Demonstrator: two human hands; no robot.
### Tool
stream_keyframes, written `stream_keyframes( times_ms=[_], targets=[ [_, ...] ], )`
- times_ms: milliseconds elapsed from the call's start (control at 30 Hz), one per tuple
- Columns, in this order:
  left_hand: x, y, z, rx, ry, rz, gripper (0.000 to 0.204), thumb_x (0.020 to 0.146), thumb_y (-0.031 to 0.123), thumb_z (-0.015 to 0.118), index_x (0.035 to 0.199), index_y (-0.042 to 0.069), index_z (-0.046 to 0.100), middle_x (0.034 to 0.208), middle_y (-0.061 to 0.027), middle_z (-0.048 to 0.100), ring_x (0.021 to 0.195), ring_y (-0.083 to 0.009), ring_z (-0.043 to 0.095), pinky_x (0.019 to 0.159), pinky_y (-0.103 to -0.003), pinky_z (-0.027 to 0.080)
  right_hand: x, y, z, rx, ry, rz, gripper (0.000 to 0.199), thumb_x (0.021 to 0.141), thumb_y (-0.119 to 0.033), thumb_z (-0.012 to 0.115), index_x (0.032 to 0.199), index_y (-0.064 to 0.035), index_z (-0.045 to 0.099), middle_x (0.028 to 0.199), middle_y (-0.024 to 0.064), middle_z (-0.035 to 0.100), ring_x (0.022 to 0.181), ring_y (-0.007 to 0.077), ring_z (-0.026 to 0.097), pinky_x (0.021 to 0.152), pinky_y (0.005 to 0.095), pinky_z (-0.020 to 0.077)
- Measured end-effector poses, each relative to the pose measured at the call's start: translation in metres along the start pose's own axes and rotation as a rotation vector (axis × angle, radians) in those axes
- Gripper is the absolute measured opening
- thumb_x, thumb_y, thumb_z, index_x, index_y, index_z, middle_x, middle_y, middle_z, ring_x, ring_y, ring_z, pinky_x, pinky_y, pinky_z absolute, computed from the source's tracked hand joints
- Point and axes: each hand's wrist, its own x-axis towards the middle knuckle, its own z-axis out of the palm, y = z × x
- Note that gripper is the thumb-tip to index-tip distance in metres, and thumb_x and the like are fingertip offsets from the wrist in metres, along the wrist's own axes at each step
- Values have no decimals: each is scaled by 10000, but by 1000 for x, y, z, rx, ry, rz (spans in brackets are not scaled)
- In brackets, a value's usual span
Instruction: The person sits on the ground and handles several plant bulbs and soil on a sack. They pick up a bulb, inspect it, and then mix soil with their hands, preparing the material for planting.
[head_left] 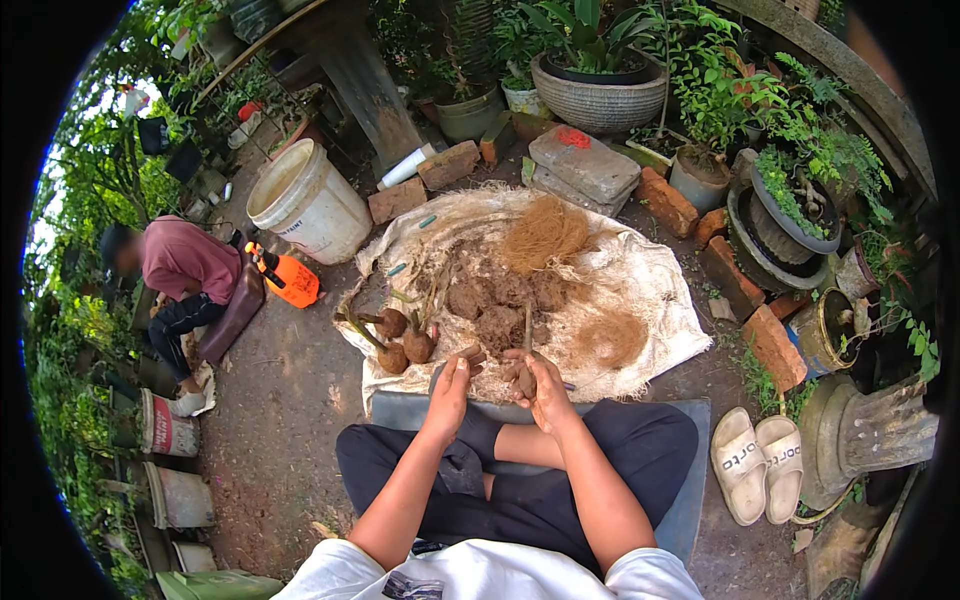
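Both of my hands are raised over the near edge of a white woven sack (655, 290) spread on the ground. My left hand (456, 380) is open, with its fingers stretched out and nothing visible in it. Close beside it, my right hand (543, 388) is closed around a clump of brown soil (520, 376). A thin stem (528, 325) rises just above that clump; I cannot tell whether they are joined. Beyond my hands lies a heap of moist soil (502, 325). Left of it rest several round brown balls with stems (391, 358). Brown fibre (548, 235) lies at the sack's far side.
Finer fibre (610, 342) is spread on the sack's right. Stone slabs (583, 165), bricks (667, 203) and potted plants border the far side. A white bucket (310, 205) and an orange spray bottle (288, 278) stand left, near a seated person (190, 265). Sandals (757, 465) lie right.
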Motion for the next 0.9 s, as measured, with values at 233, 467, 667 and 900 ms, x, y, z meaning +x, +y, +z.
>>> stream_keyframes(
  times_ms=[233,467,667,900],
  targets=[
    [-5,-6,6,231,-11,144,450,1000,236,584,1377,-1,522,1377,-177,543,1279,-286,524,1125,-384,351,0,4,6,264,11,-102,425,1071,-340,460,1372,-42,502,1142,98,653,1034,196,658,857,353,565],
    [-20,12,17,981,89,650,555,700,275,863,1217,160,699,1370,-156,548,1318,-405,455,1070,-496,379,-1,9,3,131,-49,-80,367,1053,-280,536,1337,-48,534,1111,85,667,974,210,686,811,352,591],
    [-19,13,21,1052,170,753,445,652,317,885,1070,209,775,1343,-76,577,1335,-385,438,1078,-545,334,-1,22,4,100,-17,-114,302,1063,-303,511,1227,-57,569,1038,44,666,866,160,680,714,301,584],
    [-16,16,27,1072,133,802,425,647,308,890,1043,202,776,1332,-75,583,1330,-380,446,1077,-543,326,-11,24,16,200,148,-73,257,1094,-313,424,1201,-103,527,1041,22,599,910,126,627,754,327,587]
  ],
)
